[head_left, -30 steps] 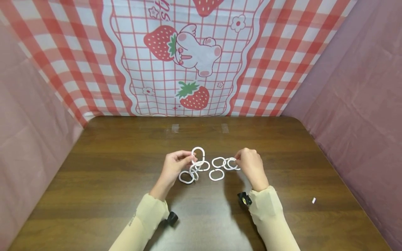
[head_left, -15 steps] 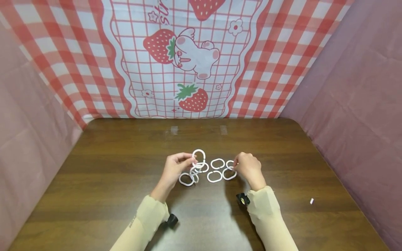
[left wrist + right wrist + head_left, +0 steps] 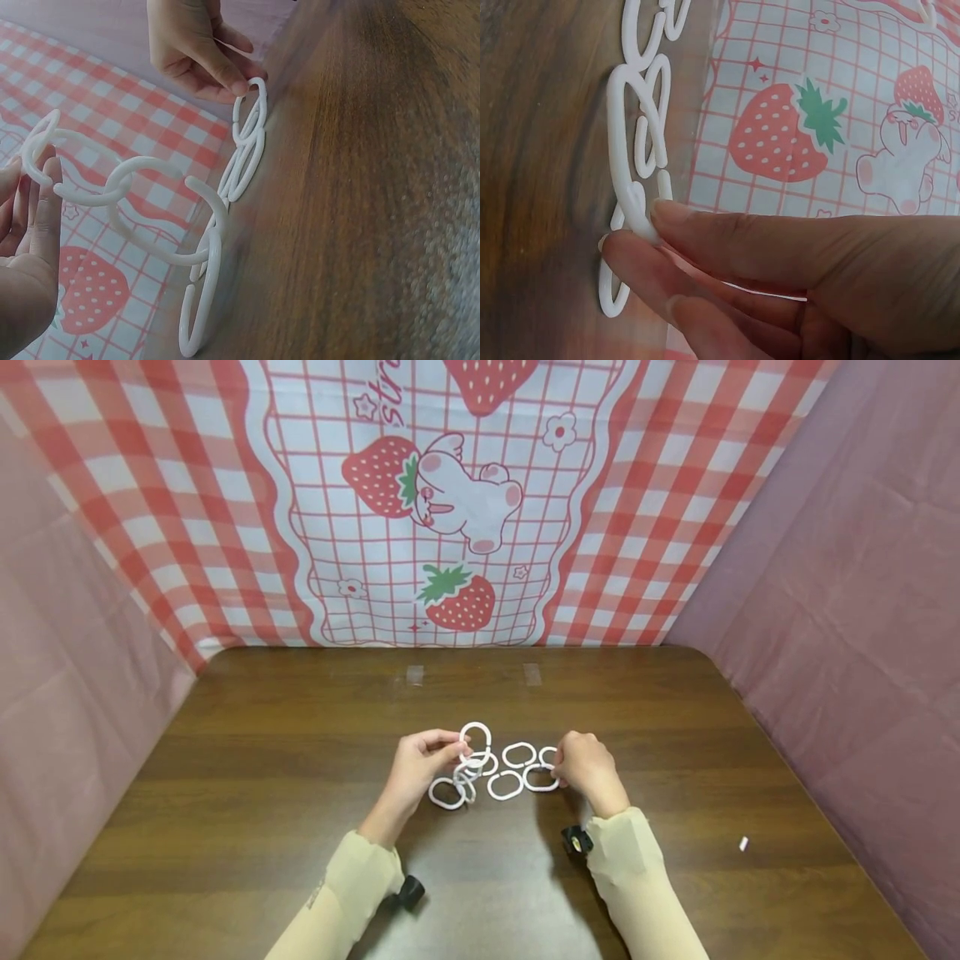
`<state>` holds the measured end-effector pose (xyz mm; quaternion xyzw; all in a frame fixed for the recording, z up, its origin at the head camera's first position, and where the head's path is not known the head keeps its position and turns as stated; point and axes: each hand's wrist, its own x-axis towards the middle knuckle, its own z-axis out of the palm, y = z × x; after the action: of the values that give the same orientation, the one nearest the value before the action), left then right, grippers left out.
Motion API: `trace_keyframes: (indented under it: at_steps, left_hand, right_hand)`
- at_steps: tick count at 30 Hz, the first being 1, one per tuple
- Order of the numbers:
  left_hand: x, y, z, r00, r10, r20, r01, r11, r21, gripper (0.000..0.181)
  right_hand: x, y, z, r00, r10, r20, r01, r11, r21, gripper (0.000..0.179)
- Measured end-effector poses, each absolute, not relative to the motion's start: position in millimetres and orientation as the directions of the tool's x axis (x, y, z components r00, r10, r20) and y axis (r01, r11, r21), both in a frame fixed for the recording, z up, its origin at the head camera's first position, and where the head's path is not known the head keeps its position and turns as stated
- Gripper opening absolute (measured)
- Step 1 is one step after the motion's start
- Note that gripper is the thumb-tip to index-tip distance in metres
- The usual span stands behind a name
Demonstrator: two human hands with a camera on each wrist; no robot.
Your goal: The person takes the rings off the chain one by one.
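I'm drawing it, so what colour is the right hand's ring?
The ring is white, clearest in the right wrist view.

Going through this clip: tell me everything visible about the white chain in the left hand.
The white chain is made of smooth, slightly glossy links that look like plastic. They are rounded ovals, at least four hooked through one another, and some show a narrow gap in the loop. The left hand holds its top link raised above the brown table, with the others trailing below. Whether the lowest link touches the table is hard to tell.
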<state>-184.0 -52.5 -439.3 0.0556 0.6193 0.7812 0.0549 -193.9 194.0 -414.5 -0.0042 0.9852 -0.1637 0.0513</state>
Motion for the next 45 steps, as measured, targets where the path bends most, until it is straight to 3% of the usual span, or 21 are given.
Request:
trace_keyframes:
  at_steps: [12,24,28,36,45]
  left_hand:
    - [-184,-54,-439,-0.988,0.154,0.014,-0.021,-0.224,0.974,0.026]
    - [-184,-54,-438,-0.988,0.155,0.024,-0.009,-0.214,0.977,0.026]
    - [-184,-54,-438,-0.988,0.153,0.025,-0.009,-0.215,0.977,0.025]
    - [-184,-53,-438,-0.987,0.161,0.021,-0.014,-0.213,0.977,0.026]
    - [-184,-53,-440,-0.984,0.173,0.033,-0.004,-0.21,0.978,0.028]
  right_hand:
    - [-193,191,-416,-0.989,-0.014,-0.145,0.031,0.954,-0.299,0.016]
    - [-195,190,-413,-0.997,0.015,-0.074,0.034,0.961,-0.275,0.008]
    - [-195,188,-411,-0.999,-0.022,-0.033,-0.009,0.932,-0.363,0.006]
    - [-197,184,-406,-0.985,-0.168,-0.04,-0.092,0.709,-0.699,0.011]
    - [-196,175,-402,-0.984,-0.177,-0.034,-0.069,0.546,-0.835,0.019]
